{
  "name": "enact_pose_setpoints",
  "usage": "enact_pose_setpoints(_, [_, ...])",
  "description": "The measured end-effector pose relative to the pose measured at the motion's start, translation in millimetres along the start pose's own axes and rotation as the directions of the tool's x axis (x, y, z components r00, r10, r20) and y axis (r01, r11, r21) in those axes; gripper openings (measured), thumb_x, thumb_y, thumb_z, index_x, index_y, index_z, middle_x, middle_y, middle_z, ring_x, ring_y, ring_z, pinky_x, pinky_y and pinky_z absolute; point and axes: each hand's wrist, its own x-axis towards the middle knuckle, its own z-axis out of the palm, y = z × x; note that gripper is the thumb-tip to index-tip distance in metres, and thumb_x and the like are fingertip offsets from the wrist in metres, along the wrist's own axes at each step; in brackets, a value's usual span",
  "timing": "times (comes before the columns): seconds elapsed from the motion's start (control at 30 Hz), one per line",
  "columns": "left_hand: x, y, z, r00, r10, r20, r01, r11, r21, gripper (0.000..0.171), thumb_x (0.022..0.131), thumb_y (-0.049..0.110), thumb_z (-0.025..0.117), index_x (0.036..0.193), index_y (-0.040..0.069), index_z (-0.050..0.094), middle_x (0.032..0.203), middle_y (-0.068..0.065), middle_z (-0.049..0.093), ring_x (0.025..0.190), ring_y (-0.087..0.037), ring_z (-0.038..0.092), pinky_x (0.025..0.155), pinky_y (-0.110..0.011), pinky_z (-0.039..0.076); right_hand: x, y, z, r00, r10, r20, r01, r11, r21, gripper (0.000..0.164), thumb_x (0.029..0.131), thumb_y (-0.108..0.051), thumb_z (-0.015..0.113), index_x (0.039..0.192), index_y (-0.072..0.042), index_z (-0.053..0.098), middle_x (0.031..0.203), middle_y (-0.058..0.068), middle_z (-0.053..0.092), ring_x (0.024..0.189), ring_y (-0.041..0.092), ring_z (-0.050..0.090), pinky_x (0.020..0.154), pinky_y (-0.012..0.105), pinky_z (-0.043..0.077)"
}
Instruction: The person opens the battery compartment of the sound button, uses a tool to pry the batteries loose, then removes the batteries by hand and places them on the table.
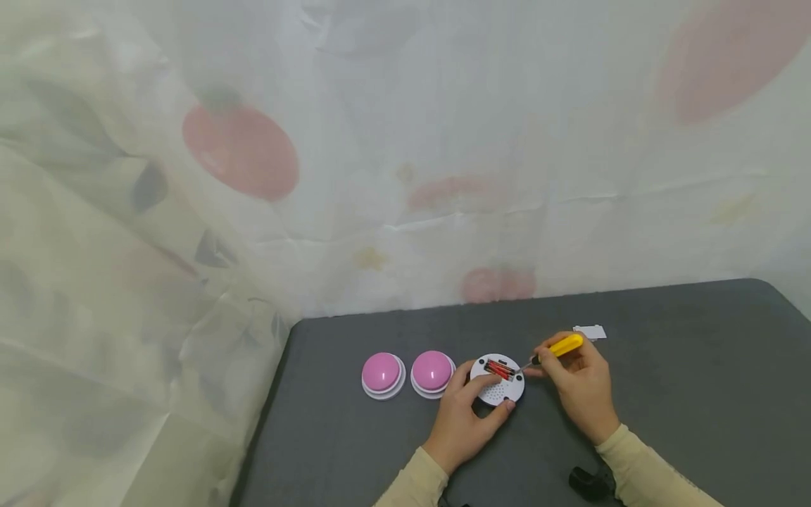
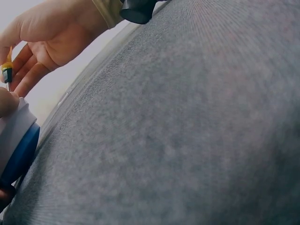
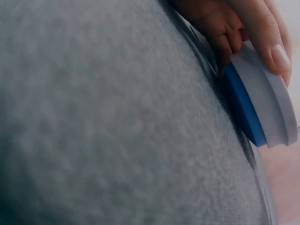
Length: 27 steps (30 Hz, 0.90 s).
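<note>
My left hand holds a round white button base that lies upside down, its thumb at the near edge and fingers at the left side. A blue dome shows under the base in the right wrist view. Red batteries sit in the uncovered compartment. My right hand pinches a screwdriver with a yellow handle, its tip at the right end of the compartment. Whether the tip touches a battery, I cannot tell. A white battery cover lies just beyond the right hand.
Two pink-domed buttons on white bases stand dome-up left of the left hand. The dark grey table ends at a pale printed curtain behind and to the left. A black object is by the right wrist.
</note>
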Motion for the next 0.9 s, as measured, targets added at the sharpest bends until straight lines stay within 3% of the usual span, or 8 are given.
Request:
enact_pose_setpoints(0.23, [4.0, 0.3, 3.0, 1.0, 0.025, -0.01, -0.025, 1.0, 0.018, 0.038, 0.095, 0.036, 0.087, 0.128, 0.021, 0.077, 0.143, -0.008, 0.062, 0.131, -0.021, 0.061, 0.108, -0.041, 0.054, 4.5, 0.9, -4.9, 1.0, 0.009, -0.026, -0.009, 1.0, 0.022, 0.02, 0.101, 0.018, 0.063, 0.118, 0.019, 0.053, 0.105, 0.023, 0.064, 0.092, 0.024, 0.075, 0.071, 0.041, 0.064])
enact_pose_setpoints(0.47, [2.8, 0.1, 4.4, 1.0, 0.029, -0.003, -0.029, 0.999, 0.017, 0.038, 0.093, 0.034, 0.088, 0.127, 0.021, 0.075, 0.142, -0.008, 0.061, 0.131, -0.022, 0.06, 0.108, -0.041, 0.053, 2.7, -1.4, -6.4, 0.997, 0.01, -0.074, -0.016, 0.996, -0.085, 0.02, 0.1, 0.018, 0.065, 0.117, 0.018, 0.055, 0.103, 0.016, 0.066, 0.089, 0.017, 0.074, 0.07, 0.028, 0.064])
enact_pose_setpoints(0.73, [1.8, -2.6, 3.8, 1.0, -0.004, 0.025, 0.005, 1.0, -0.029, 0.036, 0.095, 0.032, 0.085, 0.128, 0.023, 0.073, 0.151, -0.017, 0.05, 0.13, -0.022, 0.058, 0.108, -0.039, 0.052, 10.2, -0.1, -12.5, 0.998, -0.067, 0.005, 0.067, 0.997, -0.026, 0.017, 0.106, 0.013, 0.057, 0.122, 0.017, 0.053, 0.101, 0.024, 0.061, 0.084, 0.022, 0.073, 0.068, 0.039, 0.065])
enact_pose_setpoints(0.9, [3.2, -2.4, 4.5, 0.999, -0.023, 0.026, 0.025, 0.997, -0.072, 0.036, 0.096, 0.03, 0.084, 0.13, 0.023, 0.073, 0.149, -0.017, 0.044, 0.126, -0.02, 0.057, 0.106, -0.037, 0.052, 18.4, -2.8, -19.2, 0.997, -0.074, -0.002, 0.074, 0.993, -0.094, 0.031, 0.107, 0.013, 0.057, 0.137, 0.013, 0.058, 0.1, 0.02, 0.057, 0.079, 0.021, 0.068, 0.069, 0.031, 0.064])
